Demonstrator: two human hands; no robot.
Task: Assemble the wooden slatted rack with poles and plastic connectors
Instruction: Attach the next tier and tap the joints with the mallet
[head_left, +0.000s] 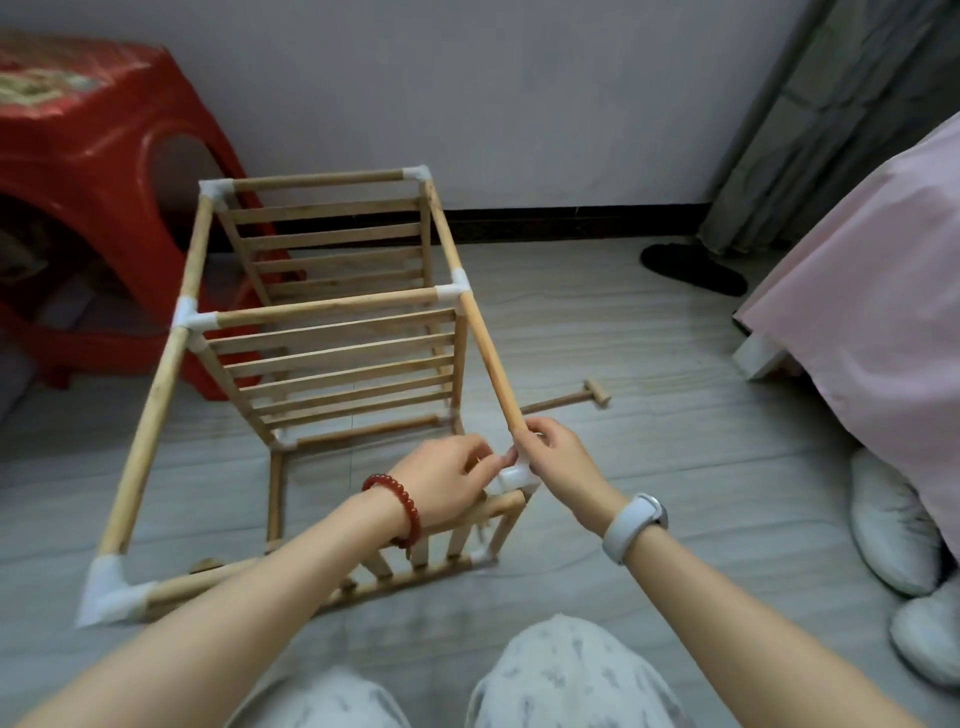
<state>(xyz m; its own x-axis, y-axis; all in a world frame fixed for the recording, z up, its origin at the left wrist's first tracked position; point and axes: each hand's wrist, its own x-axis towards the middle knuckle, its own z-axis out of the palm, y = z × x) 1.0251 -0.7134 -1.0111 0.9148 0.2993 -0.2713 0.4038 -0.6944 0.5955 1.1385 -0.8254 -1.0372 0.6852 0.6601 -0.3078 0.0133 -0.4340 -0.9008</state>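
Rack (332, 332) on grey tile floor (649, 364) by wall; both hands' grip pinching white connector (514, 480); red stool (93, 156) left.

- Both forearms are bare, with no sleeves in sight.
- The left hand (447, 480) has a bracelet (396, 510) at its wrist: a single strand of round, glossy, dark red beads, sitting snug.
- The right hand (558, 457) has a band (635, 526) at its wrist: a smooth, pale grey-white strap, fairly wide, with a rounded oval body on its outer side, edged in a darker tone.
- The knees (561, 675) at the bottom edge of the view are covered in loose, light grey trousers printed with small, scattered darker grey marks.
- No rings show on the fingers.
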